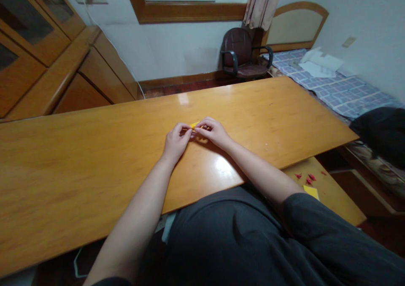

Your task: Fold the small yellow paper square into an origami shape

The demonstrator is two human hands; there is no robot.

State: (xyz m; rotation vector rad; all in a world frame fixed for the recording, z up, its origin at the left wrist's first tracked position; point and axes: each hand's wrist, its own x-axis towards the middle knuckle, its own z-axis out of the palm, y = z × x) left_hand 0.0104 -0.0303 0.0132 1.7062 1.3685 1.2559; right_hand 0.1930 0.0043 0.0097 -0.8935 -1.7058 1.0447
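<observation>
A small folded piece of yellow paper [194, 125] lies on the long wooden table [95, 151] in the middle of the view. My left hand [175, 141] pinches its left end with curled fingers. My right hand [212, 132] pinches it from the right, fingertips pressed together on the paper. Most of the paper is hidden under my fingers.
A lower wooden stool or bench [332, 193] at my right holds a yellow paper square [311, 192] and several small red folded pieces [308, 179]. Beyond the table stand a dark office chair [242, 54], a bed [341, 87] and wooden cabinets [47, 58].
</observation>
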